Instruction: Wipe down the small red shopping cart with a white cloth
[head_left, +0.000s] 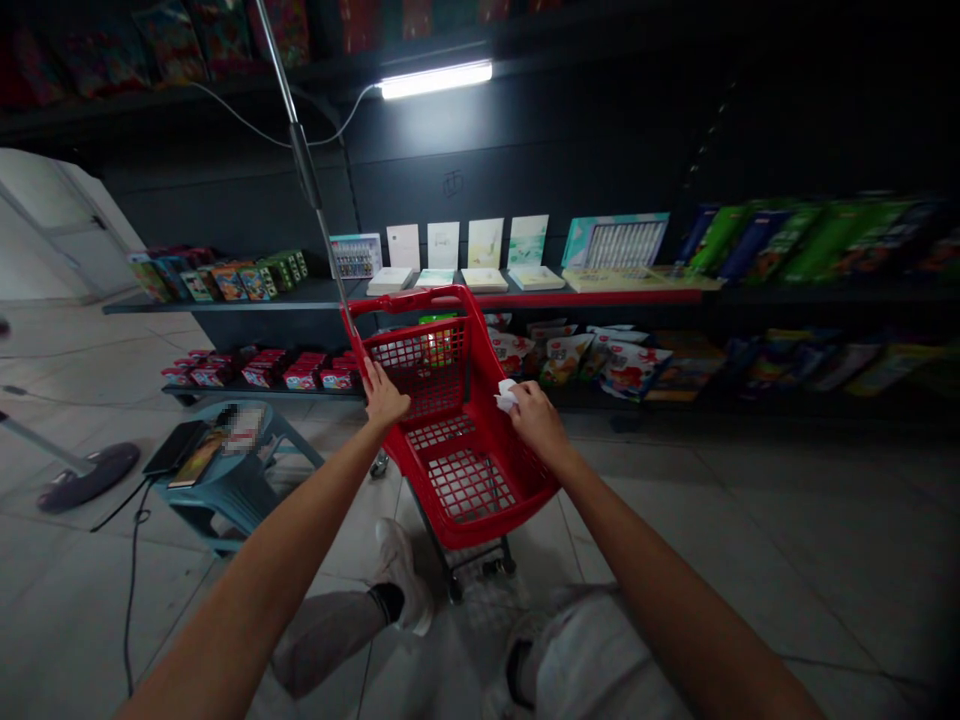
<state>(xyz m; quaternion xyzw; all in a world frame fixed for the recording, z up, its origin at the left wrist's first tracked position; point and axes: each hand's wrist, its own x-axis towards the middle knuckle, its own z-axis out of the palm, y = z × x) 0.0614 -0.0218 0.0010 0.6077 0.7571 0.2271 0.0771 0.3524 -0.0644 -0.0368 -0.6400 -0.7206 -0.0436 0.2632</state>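
Observation:
A red plastic shopping cart (517,455) with gridded sides and base stands in front of me, no goods visible in its basket. My left hand (385,396) holds its left rim, fingers on the outer side and the thumb over the inside. Between the fingers of my right hand (541,425) is a crumpled white tissue (506,396), at the cart's right rim. A metal pole (304,165) rises near the cart's handle (409,300); its lower end is hard to make out.
A blue stool (251,490) with a black device (176,448) stands left, its cable (135,560) trailing on the floor. Shelves ahead hold notebooks (486,245), marker sets (626,240), snack bags (634,368) and small boxes (255,282). A round stand base (90,478) is at far left.

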